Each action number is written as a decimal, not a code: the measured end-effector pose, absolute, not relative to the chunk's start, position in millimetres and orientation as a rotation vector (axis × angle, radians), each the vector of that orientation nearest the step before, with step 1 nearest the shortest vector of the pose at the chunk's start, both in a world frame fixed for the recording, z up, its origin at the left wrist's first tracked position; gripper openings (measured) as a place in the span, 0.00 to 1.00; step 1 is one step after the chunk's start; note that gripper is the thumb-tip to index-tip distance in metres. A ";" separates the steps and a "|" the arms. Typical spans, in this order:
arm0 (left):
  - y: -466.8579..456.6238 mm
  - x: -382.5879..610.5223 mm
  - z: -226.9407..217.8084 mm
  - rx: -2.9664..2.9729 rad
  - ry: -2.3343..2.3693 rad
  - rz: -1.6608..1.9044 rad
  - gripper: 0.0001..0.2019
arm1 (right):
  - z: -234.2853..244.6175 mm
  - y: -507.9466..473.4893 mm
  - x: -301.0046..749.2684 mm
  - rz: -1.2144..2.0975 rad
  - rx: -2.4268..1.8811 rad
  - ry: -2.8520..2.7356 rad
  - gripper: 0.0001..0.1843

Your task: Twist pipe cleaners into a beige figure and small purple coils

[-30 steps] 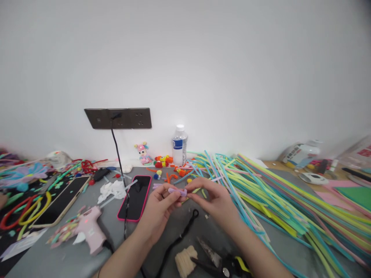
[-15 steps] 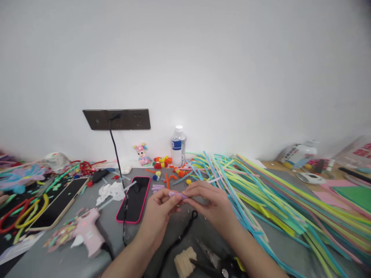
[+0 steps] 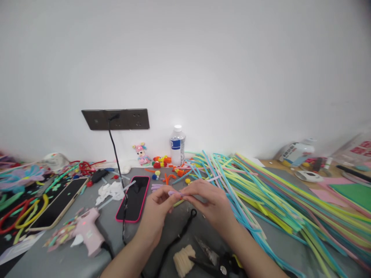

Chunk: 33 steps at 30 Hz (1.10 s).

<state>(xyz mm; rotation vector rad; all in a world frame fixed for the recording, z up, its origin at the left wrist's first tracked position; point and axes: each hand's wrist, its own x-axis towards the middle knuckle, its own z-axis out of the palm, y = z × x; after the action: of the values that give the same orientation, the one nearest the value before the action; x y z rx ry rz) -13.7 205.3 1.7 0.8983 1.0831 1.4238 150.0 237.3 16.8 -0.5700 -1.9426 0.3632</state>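
Note:
My left hand (image 3: 156, 210) and my right hand (image 3: 210, 202) meet above the grey table (image 3: 72, 258), fingertips pinched together on a short lilac pipe-cleaner piece (image 3: 174, 193). Most of the piece is hidden between the fingers. Just below the hands lies a black pipe cleaner (image 3: 182, 231) with a loop at its end. More lilac pieces (image 3: 157, 187) lie on the table behind the left hand.
A pink-cased phone (image 3: 135, 197) and a pink glue gun (image 3: 87, 231) lie to the left; a second phone (image 3: 59, 202) is farther left. Scissors (image 3: 214, 261) and a cream yarn bundle (image 3: 183, 261) sit near the front edge. Many coloured pipe cleaners (image 3: 275, 197) cover the right. A water bottle (image 3: 177, 145) stands by the wall.
Both hands have stayed together on the lilac piece, shifting slightly left and working it between the fingertips. Nothing else on the table moved.

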 end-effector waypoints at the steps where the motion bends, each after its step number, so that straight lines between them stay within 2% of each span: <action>1: 205.9 -15.0 2.7 0.943 1.092 1.414 0.15 | 16.4 237.3 150.3 0.385 -0.577 -1.946 0.04; 12: 212.0 -40.0 42.8 1.499 1.192 1.169 0.11 | 8.3 241.1 146.8 0.692 -0.668 -1.821 0.08; 16: 206.0 -66.6 55.7 1.662 1.356 1.084 0.10 | 4.0 250.0 152.8 0.846 -0.748 -1.726 0.18; 20: 180.2 -88.1 38.7 1.853 1.518 0.741 0.02 | -0.5 258.4 159.2 0.889 -0.737 -1.593 0.22; 24: 154.7 -92.1 8.5 2.008 1.615 0.542 0.05 | -5.7 261.8 159.1 0.869 -0.767 -1.584 0.24; 30: 150.5 -89.2 -5.2 2.201 1.669 0.650 0.10 | -8.1 262.4 158.5 0.853 -0.777 -1.629 0.24; 33: 154.7 -88.9 -2.8 2.236 1.617 0.591 0.10 | -6.8 261.9 159.3 0.822 -0.790 -1.647 0.23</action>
<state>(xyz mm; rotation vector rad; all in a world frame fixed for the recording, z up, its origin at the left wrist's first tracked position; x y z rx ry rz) -88.9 154.7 -2.8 2.2358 1.6167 0.5905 159.3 261.9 -6.8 -0.7901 -1.6466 0.8216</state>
